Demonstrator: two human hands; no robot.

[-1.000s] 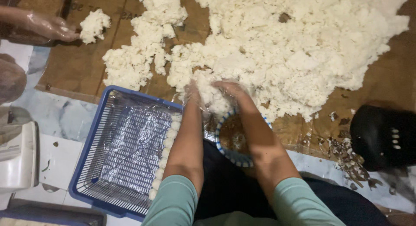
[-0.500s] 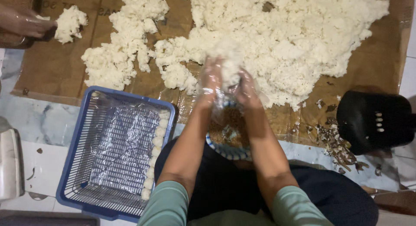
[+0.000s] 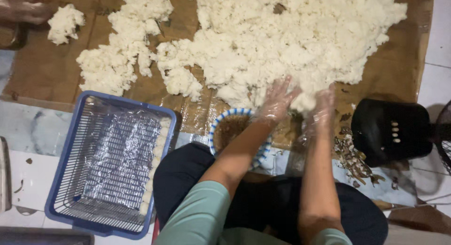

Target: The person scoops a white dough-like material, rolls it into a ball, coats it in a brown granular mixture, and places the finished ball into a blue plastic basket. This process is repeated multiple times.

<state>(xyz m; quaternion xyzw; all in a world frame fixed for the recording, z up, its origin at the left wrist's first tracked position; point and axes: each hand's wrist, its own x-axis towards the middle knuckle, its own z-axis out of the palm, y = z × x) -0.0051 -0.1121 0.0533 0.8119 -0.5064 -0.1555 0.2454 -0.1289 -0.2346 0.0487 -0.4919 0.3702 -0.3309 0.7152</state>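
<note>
A big heap of white, sticky, crumbly mass (image 3: 282,33) lies on a brown sheet (image 3: 42,76) on the floor. Both my hands wear clear plastic gloves and are at the heap's near edge. My left hand (image 3: 277,98) rests on the mass with its fingers spread. My right hand (image 3: 322,108) is blurred and presses against a small lump (image 3: 303,102) that sits between the two hands. Just under my left forearm stands a bowl with a blue and white rim (image 3: 217,127) holding brown filling.
A blue wire basket (image 3: 70,146) lined with shiny foil stands at the left, with a row of white balls (image 3: 155,155) along its right wall. A black fan base (image 3: 390,130) stands at the right, brown scraps (image 3: 352,158) beside it. Another person's gloved hand (image 3: 23,10) is near a separate lump (image 3: 63,22).
My hands were together above the bowl half a second ago. They have moved forward and to the right onto the heap's edge. The view has shifted right.
</note>
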